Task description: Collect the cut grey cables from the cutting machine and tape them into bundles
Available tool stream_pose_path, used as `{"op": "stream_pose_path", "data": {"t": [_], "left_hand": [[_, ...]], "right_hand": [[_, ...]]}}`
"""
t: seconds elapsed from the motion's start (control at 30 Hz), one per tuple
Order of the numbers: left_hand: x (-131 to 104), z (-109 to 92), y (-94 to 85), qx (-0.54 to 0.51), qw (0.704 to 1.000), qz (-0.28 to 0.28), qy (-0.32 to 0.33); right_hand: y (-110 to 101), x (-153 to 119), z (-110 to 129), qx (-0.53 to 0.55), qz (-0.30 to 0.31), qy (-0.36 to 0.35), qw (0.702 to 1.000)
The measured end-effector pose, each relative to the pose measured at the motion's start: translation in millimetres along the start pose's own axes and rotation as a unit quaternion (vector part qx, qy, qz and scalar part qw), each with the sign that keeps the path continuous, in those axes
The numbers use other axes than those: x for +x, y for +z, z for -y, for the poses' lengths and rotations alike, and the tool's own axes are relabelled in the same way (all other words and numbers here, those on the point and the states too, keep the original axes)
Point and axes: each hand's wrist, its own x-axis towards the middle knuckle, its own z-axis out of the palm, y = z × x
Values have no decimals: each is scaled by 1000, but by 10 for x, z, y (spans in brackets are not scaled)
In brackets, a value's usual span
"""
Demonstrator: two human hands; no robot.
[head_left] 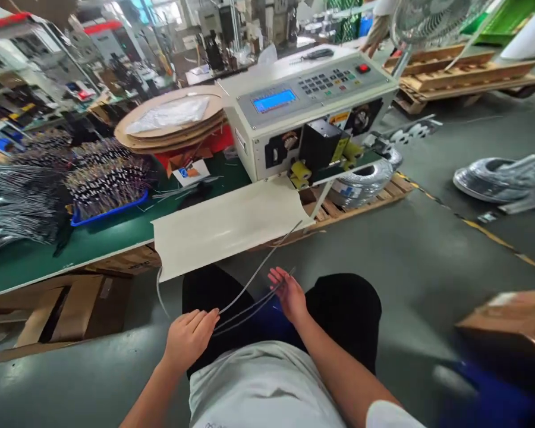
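Note:
My left hand (191,337) is closed around several thin grey cables (245,313) above my lap. One longer cable (267,257) runs from that fist up to the right, its tip over the edge of a cream sheet-metal chute (227,229). Another end hangs down at the chute's left corner. Beside the free ends of the shorter cables is my right hand (289,295), palm turned up and fingers spread; the cables pass across its fingers. Behind the chute stands a cable-cutting machine (312,113) with a lit blue display and yellow rollers.
On the green bench (111,246) at left lie a bundle of grey cables (18,205) and a blue tray (111,209) of cable pieces. Stacked cardboard discs (169,139) sit by the machine. Cable coils (494,178) rest on the floor at right, near a cardboard box (510,324).

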Motion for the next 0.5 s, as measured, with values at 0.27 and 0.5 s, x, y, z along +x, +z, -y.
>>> {"op": "stream_pose_path", "data": {"t": [0.27,0.5], "left_hand": [[-521,-448,167,-81,980,159,-90],[-560,-366,184,-84,969,186,-141]], "right_hand": [[9,-52,-26,-3,-12,-13,1000],[-26,-40,-51,13,-33,-20,999]]}}
